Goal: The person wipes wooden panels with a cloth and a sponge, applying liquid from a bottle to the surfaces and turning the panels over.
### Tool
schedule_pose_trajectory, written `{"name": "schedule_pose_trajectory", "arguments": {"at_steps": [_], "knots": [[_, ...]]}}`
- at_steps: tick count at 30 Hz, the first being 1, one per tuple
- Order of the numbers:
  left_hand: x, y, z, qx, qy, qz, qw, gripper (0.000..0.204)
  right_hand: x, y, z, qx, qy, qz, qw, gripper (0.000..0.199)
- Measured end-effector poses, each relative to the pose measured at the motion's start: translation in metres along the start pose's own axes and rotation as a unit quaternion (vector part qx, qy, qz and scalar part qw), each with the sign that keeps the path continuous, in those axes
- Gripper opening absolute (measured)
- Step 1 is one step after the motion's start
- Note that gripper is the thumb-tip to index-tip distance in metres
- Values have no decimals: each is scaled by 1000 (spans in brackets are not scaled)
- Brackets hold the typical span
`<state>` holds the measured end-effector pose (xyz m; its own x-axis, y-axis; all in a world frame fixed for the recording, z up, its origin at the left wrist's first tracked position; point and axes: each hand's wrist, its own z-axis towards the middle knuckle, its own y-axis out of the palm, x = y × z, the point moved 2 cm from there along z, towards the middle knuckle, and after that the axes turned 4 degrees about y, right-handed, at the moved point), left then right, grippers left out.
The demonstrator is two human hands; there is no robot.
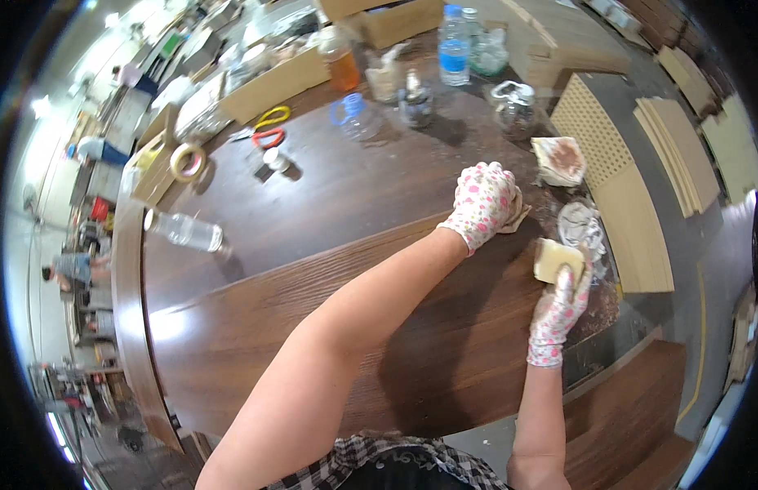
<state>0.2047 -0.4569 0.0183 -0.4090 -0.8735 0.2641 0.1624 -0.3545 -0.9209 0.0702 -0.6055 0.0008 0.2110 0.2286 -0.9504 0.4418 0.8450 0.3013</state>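
My left hand (481, 204), in a white glove with pink spots, reaches across the dark wood-grain board (313, 351). Its fingers are curled round a crumpled beige cloth (517, 217), partly hidden beneath them. Near the right edge, my right hand (562, 306) wears a matching glove and grips a pale yellow sponge (556, 260) between thumb and fingers. Just beyond that sponge lies a crumpled whitish rag (580, 224). Farther back, a second pale sponge-like block (560, 160) carries a reddish-brown stain on its top.
Along the back stand a blue-capped bottle (455, 53), a bottle of amber liquid (340, 61) and several jars. Scissors (268, 126), a tape roll (188, 162) and a lying clear bottle (184, 231) are leftward. Perforated cardboard (620, 180) borders the right side. Other people are far left.
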Motion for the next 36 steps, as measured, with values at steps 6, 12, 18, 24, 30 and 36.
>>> {"name": "schedule_pose_trajectory", "arguments": {"at_steps": [6, 12, 18, 24, 30, 36], "knots": [[-63, -53, -95, 75, 29, 60, 995, 26, -3, -3, 3, 3, 26, 11, 1000, 48], [-138, -122, -205, 47, -73, 109, 990, 22, 6, -5, 6, -36, -18, -15, 999, 48], [-211, -181, -310, 43, -173, 179, 968, 23, 19, -23, 7, 12, -30, -99, 995, 48], [-291, -235, -415, 72, -256, 235, 935, 29, 22, -27, -8, 1, -6, -16, 1000, 46], [-378, -278, -521, 95, -357, 303, 878, 21, 17, 9, -40, -33, 5, -51, 998, 47], [-450, -357, -611, 3, -508, 344, 790, 27, 21, 15, -38, -31, -19, -101, 994, 49]]}}
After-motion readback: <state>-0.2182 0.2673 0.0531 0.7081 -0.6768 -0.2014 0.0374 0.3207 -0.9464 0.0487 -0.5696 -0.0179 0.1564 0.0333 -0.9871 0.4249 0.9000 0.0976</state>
